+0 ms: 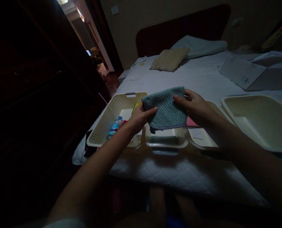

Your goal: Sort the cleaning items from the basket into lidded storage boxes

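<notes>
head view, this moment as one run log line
left hand: grips teal cloth | right hand: grips same cloth | cloth: held above bin | bottle: in perforated basket

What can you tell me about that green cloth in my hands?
The cloth is muted blue-green, with a bumpy, woven-looking surface and dark checked trim along its left and lower edges. A small dark bit hangs at its lower-left corner. Your left hand and right hand grip opposite sides, thumbs in front, holding it slightly tilted above a cream bin.
</notes>
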Demonstrator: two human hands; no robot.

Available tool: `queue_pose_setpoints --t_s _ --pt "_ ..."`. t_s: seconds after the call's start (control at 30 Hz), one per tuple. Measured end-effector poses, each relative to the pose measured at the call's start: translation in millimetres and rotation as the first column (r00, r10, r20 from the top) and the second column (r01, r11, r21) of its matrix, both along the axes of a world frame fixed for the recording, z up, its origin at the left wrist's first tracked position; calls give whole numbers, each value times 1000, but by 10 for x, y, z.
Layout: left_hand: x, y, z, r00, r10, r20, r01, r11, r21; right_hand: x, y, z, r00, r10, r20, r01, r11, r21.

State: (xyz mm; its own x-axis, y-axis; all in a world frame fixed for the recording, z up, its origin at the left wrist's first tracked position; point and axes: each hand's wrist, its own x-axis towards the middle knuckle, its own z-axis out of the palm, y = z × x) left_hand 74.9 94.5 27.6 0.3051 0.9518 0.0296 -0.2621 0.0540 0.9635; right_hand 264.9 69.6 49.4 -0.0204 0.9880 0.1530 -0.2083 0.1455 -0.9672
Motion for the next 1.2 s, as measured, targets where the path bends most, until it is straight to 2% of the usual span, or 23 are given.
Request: queue_pose_setpoints --t_s 0.1,0.2,0.33,0.4,0.5,0.6,0.7,0.83,0.93,1.07,1.2 --pt "0 16 10 999 19 28 -19 1000 8 3 -22 -3 979 188 -82 -198 971 -132" --pt "-5 34 -2 999 47 21 -48 998 32 38 -5 -46 961 267 -68 -275 941 -197" --pt "-17 57 -35 993 121 11 -121 988 94 67 45 -114 974 224 -29 -225 951 -210" --pt "-30 61 -44 995 97 -10 -95 991 98 62 56 -126 981 191 -26 -193 964 -186" --pt "-61 65 -44 996 2 -94 1 1000 27 56 49 -121 986 165 -6 -164 977 -136" --pt "-94 87 -35 990 -1 -138 0 1000 -7 87 38 -123 978 208 28 -203 972 -121" --pt "-121 122 -22 991 50 -127 -48 999 14 143 50 -153 956 282 80 -267 951 -156" --pt "-153 154 4 991 78 -111 -75 997 32 175 78 -191 969 239 64 -226 961 -162" --pt "-179 160 31 992 50 -120 -43 997 62 146 73 -167 973 229 15 -222 957 -186" --pt "-205 155 72 990 -2 -143 14 997 80 97 57 -98 986 160 -48 -167 940 -297" --pt "-202 130 110 992 -46 -121 56 995 84 95 70 -84 987 153 -53 -162 923 -350"
